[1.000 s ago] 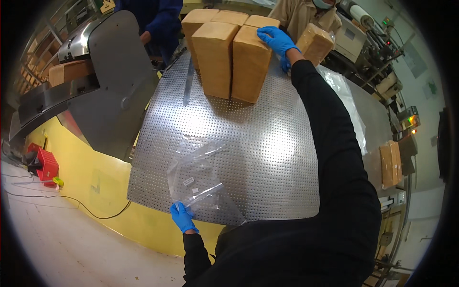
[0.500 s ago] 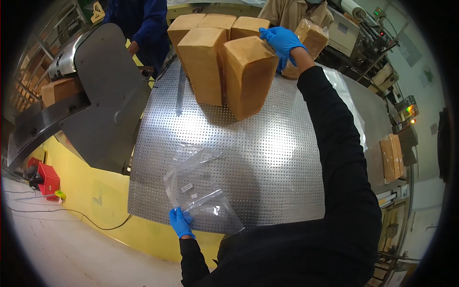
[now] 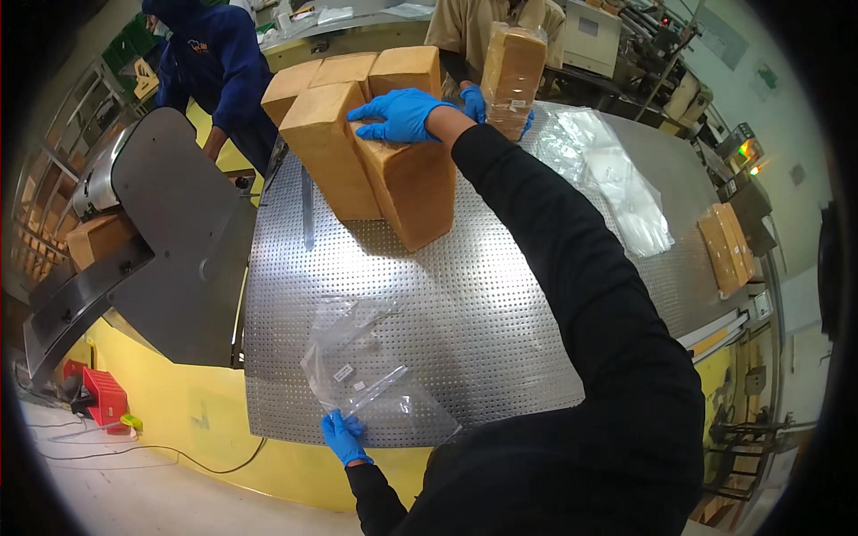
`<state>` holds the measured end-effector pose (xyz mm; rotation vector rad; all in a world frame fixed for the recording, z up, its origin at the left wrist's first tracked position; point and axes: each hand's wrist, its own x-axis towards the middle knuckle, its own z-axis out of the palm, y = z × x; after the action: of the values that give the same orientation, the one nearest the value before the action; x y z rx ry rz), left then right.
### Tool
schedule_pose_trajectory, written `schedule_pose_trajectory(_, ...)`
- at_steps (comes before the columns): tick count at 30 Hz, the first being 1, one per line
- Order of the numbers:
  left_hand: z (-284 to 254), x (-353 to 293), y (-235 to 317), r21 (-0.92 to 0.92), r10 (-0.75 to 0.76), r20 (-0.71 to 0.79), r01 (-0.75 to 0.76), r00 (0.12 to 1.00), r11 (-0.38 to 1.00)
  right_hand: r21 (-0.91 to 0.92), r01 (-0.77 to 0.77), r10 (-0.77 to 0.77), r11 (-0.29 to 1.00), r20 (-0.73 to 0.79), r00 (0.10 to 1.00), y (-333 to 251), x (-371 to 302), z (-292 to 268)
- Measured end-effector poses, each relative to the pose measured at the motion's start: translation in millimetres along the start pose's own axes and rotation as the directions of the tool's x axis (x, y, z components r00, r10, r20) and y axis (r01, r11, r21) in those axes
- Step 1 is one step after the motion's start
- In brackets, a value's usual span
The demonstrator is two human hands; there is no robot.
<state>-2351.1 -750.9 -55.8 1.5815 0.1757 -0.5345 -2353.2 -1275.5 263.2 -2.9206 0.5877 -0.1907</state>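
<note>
Near the table's front edge, my left hand [image 3: 344,437] in a blue glove pinches the edge of a clear plastic bag [image 3: 380,393]. The bag lies flat, with small labels showing through it. Farther off, my right hand [image 3: 398,117], also gloved in blue, lies with fingers stretched across the top of a brown bread loaf [image 3: 411,192]. Beside that loaf stands another tall loaf [image 3: 326,156], tilted in this view. Several more loaves [image 3: 344,68] are packed close behind them. My right palm hides part of the front loaf's top.
The perforated metal table [image 3: 500,357] carries a pile of clear bags [image 3: 617,183] at right. Across it, a co-worker holds a bagged loaf [image 3: 516,76]. A grey machine guard [image 3: 192,259] borders the left side; another person in blue [image 3: 214,67] stands beyond. A red crate [image 3: 107,400] sits lower left.
My right hand has moved left from the back right of the loaves onto the front loaf's top. The view has shifted, and the co-worker's bagged loaf now stands more upright. My left hand keeps the bag.
</note>
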Motion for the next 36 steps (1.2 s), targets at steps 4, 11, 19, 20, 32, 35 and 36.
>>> schedule_pose_trajectory(4, 0, -3, 3, -0.004, 0.016, -0.022, -0.016, 1.000, 1.000, 0.037, 0.092, -0.092, 0.995, 0.001, 0.996, -17, -24, -3)
schedule_pose_trajectory(11, -2, 1, -7, -0.043, -0.005, -0.043, 0.003, 0.999, 0.999, 0.053, 0.227, -0.219, 0.972, -0.135, 0.966, -24, -112, 5)
schedule_pose_trajectory(19, 54, -7, -28, -0.208, -0.001, -0.042, -0.008, 0.999, 0.978, 0.142, 0.092, -0.059, 0.986, -0.221, 0.974, -28, -264, -3)
schedule_pose_trajectory(20, 64, -6, -36, -0.257, -0.044, -0.024, 0.036, 0.999, 0.966, 0.181, 0.069, -0.024, 0.981, -0.239, 0.971, -32, -282, -5)
schedule_pose_trajectory(32, 92, -104, -14, 0.248, 0.556, 0.762, -0.943, 0.332, 0.224, 0.342, -0.345, 0.436, 0.874, -0.238, 0.868, -23, -409, -15)
schedule_pose_trajectory(35, 86, -125, -41, 0.246, 0.325, 0.917, -0.969, 0.231, -0.007, 0.157, -0.244, 0.290, 0.957, -0.548, 0.785, -49, -411, -29)
schedule_pose_trajectory(36, 87, -123, -55, 0.254, 0.308, 0.924, -0.966, 0.226, -0.053, 0.230, -0.128, 0.241, 0.965, -0.579, 0.779, -72, -416, -39)
